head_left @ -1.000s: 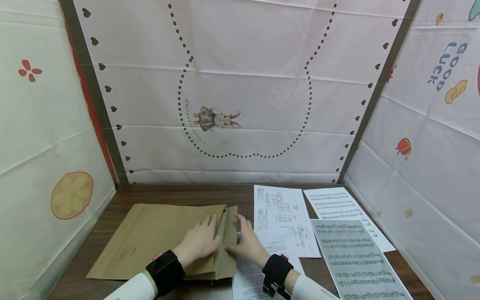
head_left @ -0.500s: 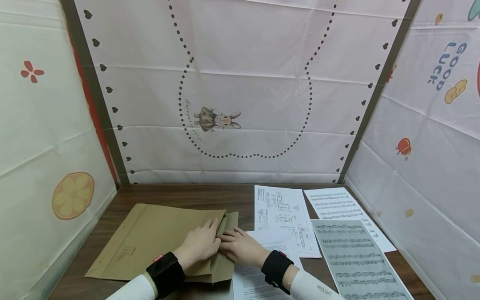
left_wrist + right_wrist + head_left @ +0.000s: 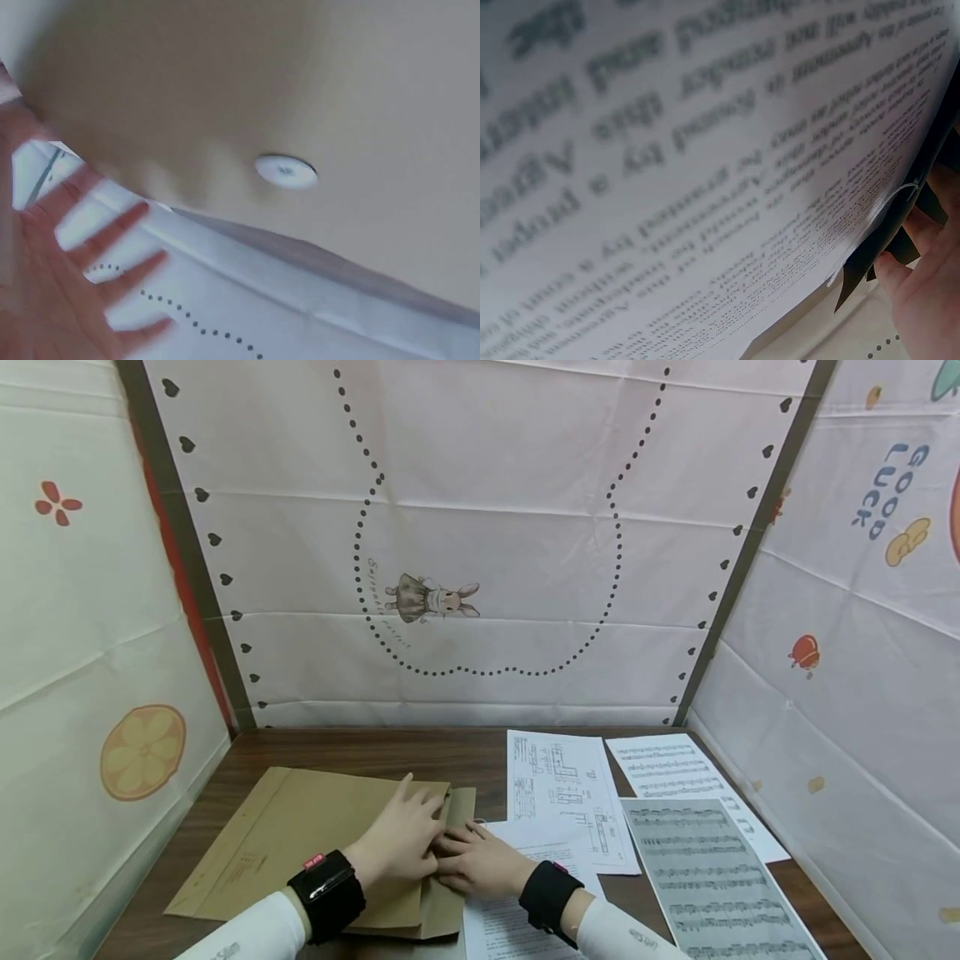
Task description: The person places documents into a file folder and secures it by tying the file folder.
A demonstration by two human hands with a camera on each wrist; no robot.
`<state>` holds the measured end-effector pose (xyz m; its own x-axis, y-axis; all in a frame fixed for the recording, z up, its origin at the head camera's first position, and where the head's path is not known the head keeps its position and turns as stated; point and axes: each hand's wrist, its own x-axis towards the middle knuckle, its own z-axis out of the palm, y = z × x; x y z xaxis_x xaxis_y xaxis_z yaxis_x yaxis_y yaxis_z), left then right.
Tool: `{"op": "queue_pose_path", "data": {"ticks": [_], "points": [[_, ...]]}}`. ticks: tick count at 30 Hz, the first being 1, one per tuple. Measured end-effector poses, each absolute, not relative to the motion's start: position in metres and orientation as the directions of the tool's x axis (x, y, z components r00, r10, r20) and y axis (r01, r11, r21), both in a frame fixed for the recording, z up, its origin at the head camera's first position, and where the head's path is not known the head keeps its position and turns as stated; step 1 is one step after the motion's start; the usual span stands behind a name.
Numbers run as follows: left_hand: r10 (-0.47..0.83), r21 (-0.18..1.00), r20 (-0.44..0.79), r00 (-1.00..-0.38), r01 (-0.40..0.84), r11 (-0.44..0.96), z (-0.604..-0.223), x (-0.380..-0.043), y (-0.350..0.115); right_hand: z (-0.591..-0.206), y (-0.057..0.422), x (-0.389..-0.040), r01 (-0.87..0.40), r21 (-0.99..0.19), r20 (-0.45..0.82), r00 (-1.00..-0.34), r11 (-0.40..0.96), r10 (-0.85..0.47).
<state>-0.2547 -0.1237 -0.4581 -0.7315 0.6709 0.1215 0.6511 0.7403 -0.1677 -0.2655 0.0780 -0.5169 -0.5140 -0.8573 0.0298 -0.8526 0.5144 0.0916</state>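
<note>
A brown kraft envelope (image 3: 315, 827) lies flat on the table, its flap (image 3: 442, 912) along the right side. On the envelope beside the flap rests my left hand (image 3: 397, 835), fingers spread and fairly straight in the left wrist view. A white round button (image 3: 286, 172) shows on the envelope there. My right hand (image 3: 486, 862) lies over the flap, its fingertips close to the left hand's and partly overlapped by it. In the right wrist view those fingers touch the flap's dark edge, and a thin white string (image 3: 877, 208) hangs from it.
A printed text sheet (image 3: 517, 927) lies under the right wrist. Behind it is a technical drawing (image 3: 570, 793). Two music sheets, a grey one (image 3: 712, 868) and a white one (image 3: 675, 764), lie at the right. Printed cloth walls (image 3: 495, 543) enclose the table.
My right hand has moved left from the flap's outer edge onto the flap, beside the left hand. The flap lies lower, and the left hand has shifted slightly with its fingers more spread.
</note>
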Motion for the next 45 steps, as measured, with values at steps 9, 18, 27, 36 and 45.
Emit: {"op": "queue_pose_path", "data": {"ticks": [9,18,27,36,45], "points": [[0.921,-0.366,0.114,-0.373,0.846,0.388,-0.464,-0.280,-0.129,-0.516,0.078,-0.266,-0.856,0.050,0.043,-0.514,0.515,-0.857],[0.954,-0.418,0.170,-0.248,0.858,0.298,-0.473,-0.291,-0.130,-0.519,0.076,-0.269,-0.864,0.018,0.040,-0.503,0.504,-0.863],[0.943,-0.448,0.258,-0.209,0.839,0.309,-0.461,-0.295,-0.132,-0.520,0.075,-0.267,-0.862,0.016,0.041,-0.506,0.507,-0.861],[0.909,-0.386,0.379,-0.173,0.863,0.325,-0.447,-0.298,-0.138,-0.513,0.077,-0.264,-0.869,0.016,0.018,-0.494,0.494,-0.869],[0.893,-0.394,0.434,-0.115,0.868,0.303,-0.455,-0.299,-0.142,-0.518,0.076,-0.265,-0.860,-0.014,0.035,-0.510,0.510,-0.860]]}}
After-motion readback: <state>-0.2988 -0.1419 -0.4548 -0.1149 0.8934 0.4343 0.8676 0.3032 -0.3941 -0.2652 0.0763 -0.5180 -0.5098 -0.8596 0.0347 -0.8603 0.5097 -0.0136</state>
